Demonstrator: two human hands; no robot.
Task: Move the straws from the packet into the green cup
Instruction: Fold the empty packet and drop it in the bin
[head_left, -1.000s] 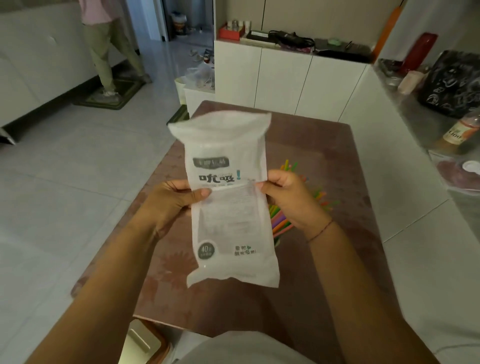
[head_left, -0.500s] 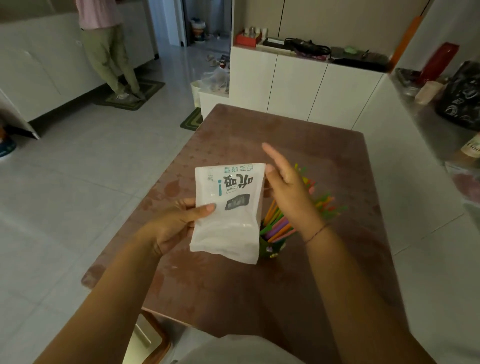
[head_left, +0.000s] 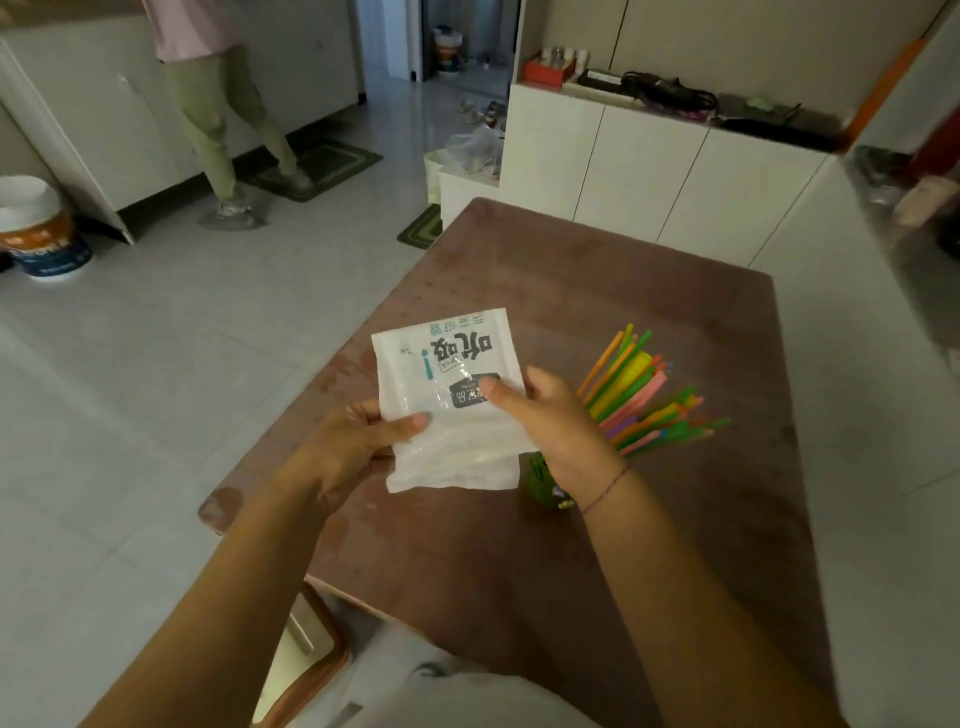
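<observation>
I hold a flat white plastic packet (head_left: 451, 395), folded over, above the brown table (head_left: 597, 291). My left hand (head_left: 353, 447) pinches its lower left edge with thumb on top. My right hand (head_left: 550, 426) grips its right side, thumb pressed on the dark label. Behind my right hand stands the green cup (head_left: 545, 480), mostly hidden by the wrist. Several coloured straws (head_left: 639, 389) fan out of it to the upper right. The packet looks flat, with no straws showing inside.
White cabinets (head_left: 649, 166) stand beyond the table's far edge, and a cluttered counter (head_left: 909, 197) runs along the right. A person stands on a mat (head_left: 317, 166) at the far left. A tub (head_left: 41, 234) sits on the tiled floor. A chair corner (head_left: 306, 654) shows below.
The packet went from held upright and full length to folded in half and lowered. My right hand let go briefly, then gripped it again. The view shifted, showing the straws in the cup.
</observation>
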